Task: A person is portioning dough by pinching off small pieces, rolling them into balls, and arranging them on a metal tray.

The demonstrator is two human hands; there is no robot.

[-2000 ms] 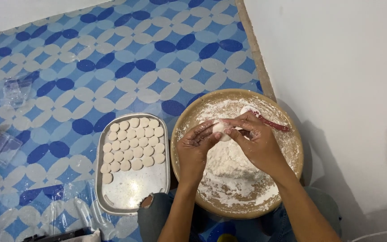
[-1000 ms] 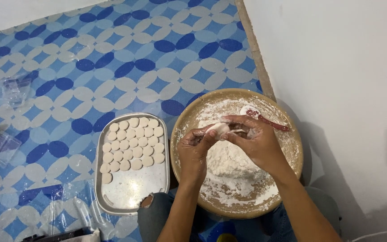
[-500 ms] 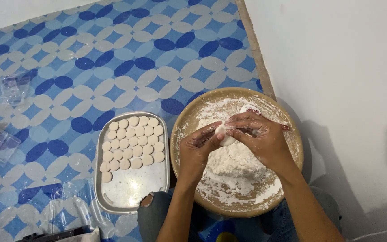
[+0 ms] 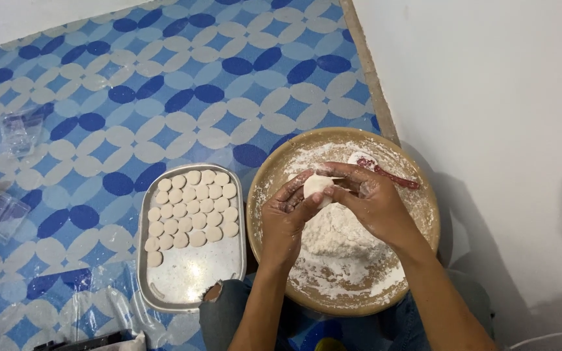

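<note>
Both hands meet over a round wooden tray dusted with flour. My left hand and my right hand pinch a small white dough ball between their floury fingers. Below them lies a heap of flour. A red spoon with a floury bowl rests at the tray's far side. To the left, a rectangular metal tray carries several flat round dough discs in rows.
The floor has a blue and white patterned mat. A white wall rises on the right. Clear plastic containers lie at the left, and clear plastic sheet covers the mat near the metal tray. My knee shows below.
My hands have kept working the dough ball over the flour, shifting slightly and closing tighter together around it. The trays have not moved.
</note>
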